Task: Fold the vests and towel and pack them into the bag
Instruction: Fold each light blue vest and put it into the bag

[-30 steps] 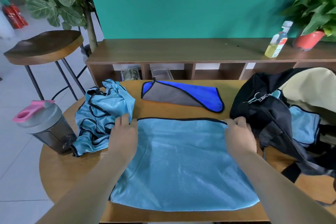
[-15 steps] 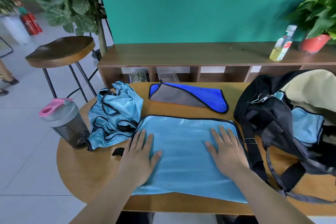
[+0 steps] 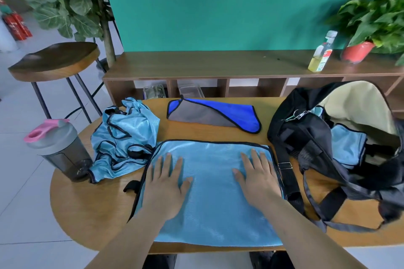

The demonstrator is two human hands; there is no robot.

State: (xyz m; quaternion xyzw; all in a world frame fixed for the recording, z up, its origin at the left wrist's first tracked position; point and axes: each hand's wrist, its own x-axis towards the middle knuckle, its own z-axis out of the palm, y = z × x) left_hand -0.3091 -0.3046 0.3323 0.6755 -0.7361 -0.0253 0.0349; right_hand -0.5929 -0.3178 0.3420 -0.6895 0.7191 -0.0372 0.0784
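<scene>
A light blue vest (image 3: 209,199) with black trim lies folded flat on the wooden table (image 3: 87,209) in front of me. My left hand (image 3: 166,183) presses flat on its left part, fingers straight. My right hand (image 3: 258,179) presses flat on its right part. A crumpled light blue vest (image 3: 126,137) lies to the left. A blue and grey towel (image 3: 214,116) lies folded behind. The black bag (image 3: 310,137) stands open at the right, with a folded light blue vest (image 3: 347,146) inside.
A grey shaker bottle (image 3: 59,148) with a pink lid stands at the table's left edge. The bag's straps (image 3: 288,181) trail beside the flat vest. Behind the table runs a low wooden shelf (image 3: 218,65) with an oil bottle (image 3: 321,52) and a potted plant (image 3: 358,50). A stool (image 3: 54,59) stands at left.
One second ago both hands pinched the vest's far edge. They let go and laid flat on the cloth, then slid slightly toward me, smoothing it.
</scene>
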